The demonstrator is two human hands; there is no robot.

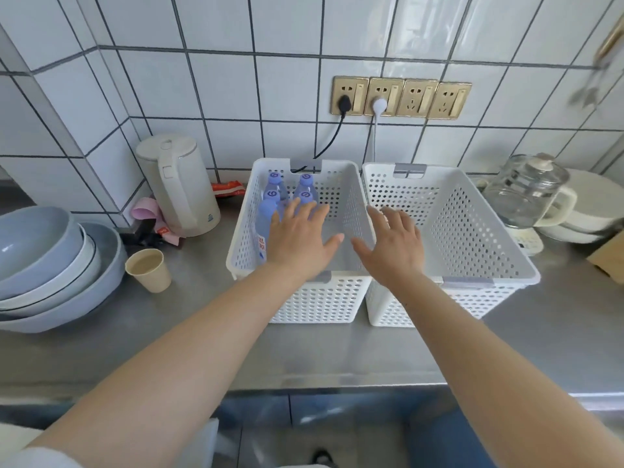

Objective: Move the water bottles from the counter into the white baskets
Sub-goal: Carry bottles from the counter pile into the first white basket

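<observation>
Both hands, left hand [297,238] and right hand [393,244], spread empty over white baskets [452,211]; bottle [265,228] label unreadable.

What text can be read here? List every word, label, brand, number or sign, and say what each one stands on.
None can be read for certain.
Front clear plastic water bottle with the blue cap: red label print, too blurred.
Blue bottle caps: a round logo mark, no legible letters.
White electric kettle: small blue mark near its base, too small.
Orange packet behind the left white perforated basket: white print, unreadable.
</observation>
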